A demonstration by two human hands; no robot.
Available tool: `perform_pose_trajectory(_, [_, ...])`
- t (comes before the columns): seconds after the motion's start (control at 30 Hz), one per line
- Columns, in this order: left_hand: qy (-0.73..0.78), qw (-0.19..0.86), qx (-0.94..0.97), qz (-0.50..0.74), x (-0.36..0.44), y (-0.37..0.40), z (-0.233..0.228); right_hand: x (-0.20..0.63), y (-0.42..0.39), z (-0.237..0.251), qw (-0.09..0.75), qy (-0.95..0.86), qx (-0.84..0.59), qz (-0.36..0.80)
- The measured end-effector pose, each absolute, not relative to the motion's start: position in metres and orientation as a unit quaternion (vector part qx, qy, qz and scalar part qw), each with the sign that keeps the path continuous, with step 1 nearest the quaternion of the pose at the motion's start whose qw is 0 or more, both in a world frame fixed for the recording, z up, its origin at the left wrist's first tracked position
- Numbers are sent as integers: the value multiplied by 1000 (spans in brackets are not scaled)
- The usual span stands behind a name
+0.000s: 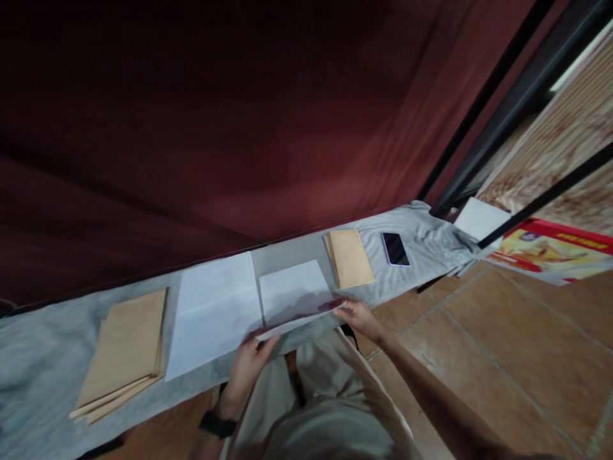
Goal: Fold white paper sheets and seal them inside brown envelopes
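Both hands (306,338) pinch the folded white sheet's (294,295) near edge.

**What I can't make out from here**

My right hand (358,317) blurs at the fingertips, so its grip on the folded sheet (297,295) is unclear. My left hand (249,365) covers that sheet's near corner. The red poster (550,249) runs off-frame.

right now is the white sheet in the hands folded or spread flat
Folded, mid-fold it seems: the white sheet is shorter than the flat sheet beside it, and the left hand and right hand pinch its doubled near edge.
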State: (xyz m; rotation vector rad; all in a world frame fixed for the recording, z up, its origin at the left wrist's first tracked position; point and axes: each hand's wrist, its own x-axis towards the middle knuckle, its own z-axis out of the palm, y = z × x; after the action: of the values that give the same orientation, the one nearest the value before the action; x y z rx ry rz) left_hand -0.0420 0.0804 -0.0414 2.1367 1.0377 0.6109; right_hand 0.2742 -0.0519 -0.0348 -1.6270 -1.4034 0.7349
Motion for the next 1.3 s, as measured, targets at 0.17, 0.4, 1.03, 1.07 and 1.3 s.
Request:
perform_pose_trajectory(0.17, [456,386,758,261,-32,94,-37,269,-35,-41,391,-519,-712,265])
perform_pose_trajectory(0.4, [513,342,740,268,-10,110,-28,257,-8,-34,291,-473,-807,203])
perform_pose_trajectory(1.03, [613,228,744,133,6,121,-14,238,29,-19,133,-416,-889,138])
perform_pose_trajectory(1.07, [619,215,746,117,7,122,-13,238,31,-18,127,-417,-890,133])
perform_pose_trajectory(1.3, [632,204,745,69,13,130,-8,234,39,-19,100,-432,-891,93])
